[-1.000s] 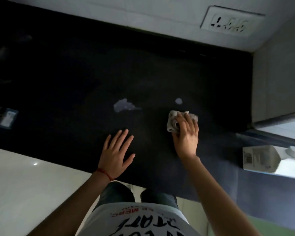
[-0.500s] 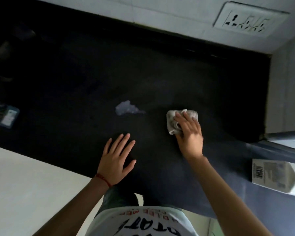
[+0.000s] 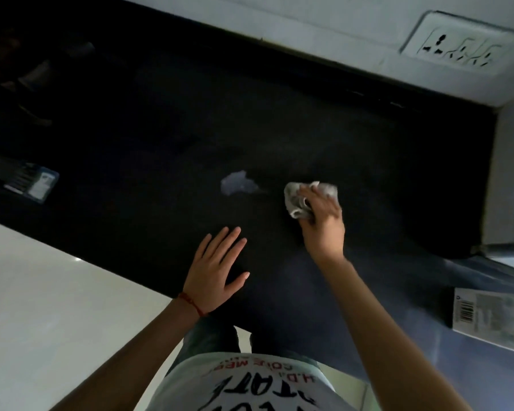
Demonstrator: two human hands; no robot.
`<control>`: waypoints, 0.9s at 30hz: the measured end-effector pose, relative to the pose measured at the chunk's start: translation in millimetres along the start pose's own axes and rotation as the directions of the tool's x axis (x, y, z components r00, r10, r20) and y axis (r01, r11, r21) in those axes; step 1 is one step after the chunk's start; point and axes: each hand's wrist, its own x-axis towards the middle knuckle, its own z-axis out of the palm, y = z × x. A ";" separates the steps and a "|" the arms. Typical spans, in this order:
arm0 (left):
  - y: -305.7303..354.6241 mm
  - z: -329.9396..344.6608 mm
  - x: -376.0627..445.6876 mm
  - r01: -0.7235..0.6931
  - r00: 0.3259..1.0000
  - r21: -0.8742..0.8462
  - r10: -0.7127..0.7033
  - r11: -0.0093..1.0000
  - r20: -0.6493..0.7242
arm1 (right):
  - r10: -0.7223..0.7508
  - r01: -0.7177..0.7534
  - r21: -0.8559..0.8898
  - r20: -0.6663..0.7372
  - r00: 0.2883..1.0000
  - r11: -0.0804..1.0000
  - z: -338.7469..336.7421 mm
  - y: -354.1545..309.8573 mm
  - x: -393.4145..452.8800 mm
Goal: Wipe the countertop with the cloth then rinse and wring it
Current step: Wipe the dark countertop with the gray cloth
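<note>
The dark desk runs from the far left to the corner of the wall at the right. On it the right hand presses a crumpled grey-white cloth, its fingers curled over the cloth and gripping it. Just left of the cloth, apart from it, lies a pale wet patch. The left hand rests flat on the near part of the desk, fingers spread and straight, a red thread round the wrist. At the far left edge lies a small blue packet; its print is too blurred to read. At the near right stands a white carton with a barcode; the other print cannot be read. A white socket plate sits on the far wall. The person's shirt bears upside-down letters, among them "H.D." and "STATE" in part.
</note>
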 end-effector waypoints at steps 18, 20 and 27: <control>-141.0 -40.2 1.3 0.236 0.961 0.086 -0.246 0.968 0.125 | 0.052 -0.054 -0.082 -0.028 0.998 0.995 89.1 -89.5 50.5; -143.8 -38.0 1.2 0.224 0.966 0.074 -0.231 0.972 0.115 | -0.003 0.003 -0.089 -0.002 1.000 0.996 89.9 -92.2 28.7; -146.7 -36.4 0.9 0.207 0.976 0.049 -0.209 0.977 0.063 | -0.077 0.088 -0.165 0.072 0.994 0.982 87.2 -89.5 27.5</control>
